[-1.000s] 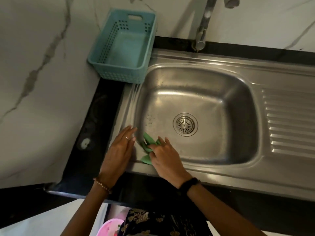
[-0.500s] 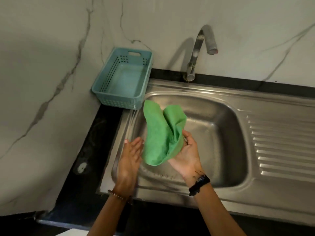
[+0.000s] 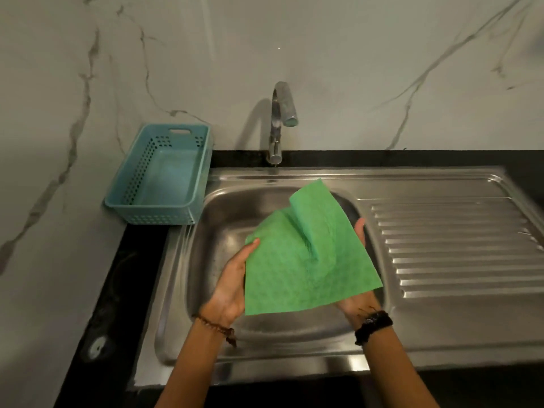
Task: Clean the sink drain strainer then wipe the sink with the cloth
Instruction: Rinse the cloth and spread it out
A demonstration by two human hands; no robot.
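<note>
A green cloth (image 3: 306, 257) is spread out above the steel sink basin (image 3: 217, 231), with one fold standing up in its middle. My left hand (image 3: 232, 284) holds the cloth's left edge, thumb on top. My right hand (image 3: 360, 301) lies palm up under the cloth's right side, its fingertips showing past the far right edge. The cloth hides the drain strainer and most of the basin floor.
A chrome tap (image 3: 279, 122) rises behind the basin. A blue perforated basket (image 3: 164, 175) stands on the black counter (image 3: 117, 290) at the back left. The ribbed steel drainboard (image 3: 453, 248) lies to the right. Marble wall panels close the back and left.
The cloth went from bunched at the basin's front left corner to lifted and opened flat between both hands. The view tilted up, and the cloth now covers the strainer.
</note>
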